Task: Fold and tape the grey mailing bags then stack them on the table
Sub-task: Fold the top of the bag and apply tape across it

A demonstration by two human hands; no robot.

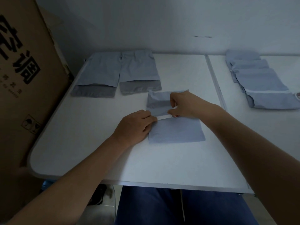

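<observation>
Centrally, on the table (pixel 170 159), a grey bag (pixel 175 129) was laid flat, its flap (pixel 158 103) folded toward a white strip (pixel 164 117). The bag's left edge was pressed down by the left hand (pixel 134 125), fingers nearly straight; the flap's edge was pinched by the curled fingers of the right hand (pixel 183 103). Two open bags (pixel 116 72) lay behind, a stack (pixel 259 83) well apart at right. The film was judged light, limp and slippery, best gripped at edges.

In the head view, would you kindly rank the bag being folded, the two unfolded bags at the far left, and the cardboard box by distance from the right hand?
1. Bag being folded: under the right hand.
2. Unfolded bags: far left.
3. Cardboard box: off the table's left edge.
</observation>
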